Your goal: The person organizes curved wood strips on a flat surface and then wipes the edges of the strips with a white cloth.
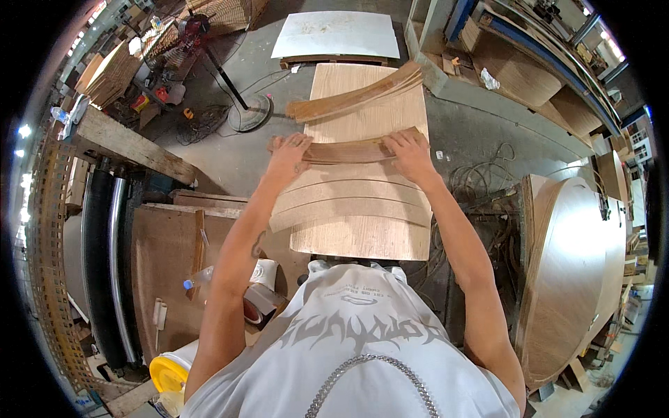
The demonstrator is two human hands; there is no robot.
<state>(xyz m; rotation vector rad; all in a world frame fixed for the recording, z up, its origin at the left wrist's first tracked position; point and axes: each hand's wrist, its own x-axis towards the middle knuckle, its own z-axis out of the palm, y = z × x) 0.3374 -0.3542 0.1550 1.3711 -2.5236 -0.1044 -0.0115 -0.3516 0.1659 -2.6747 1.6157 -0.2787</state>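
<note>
A brown curved wooden strip point(345, 152) lies crosswise over a pale wood-grain board point(359, 244). My left hand point(287, 159) is closed over its left end. At the other end my right hand point(411, 157) grips it, with the fingers bent over the far edge. Beyond the strip, a bundle of similar brown curved strips point(359, 96) rests slantwise on the board. Nearer to me, several paler curved strips point(348, 197) lie side by side, their left ends reaching past the board's edge. The undersides of both hands are hidden.
A white-topped stack point(336, 35) stands on a pallet past the board. Left of it is a pedestal fan point(249, 111). A machine roller point(118, 258) and a clear bottle point(202, 276) are at my left. Curved panels point(571, 258) stand at my right, near coiled hoses point(481, 174).
</note>
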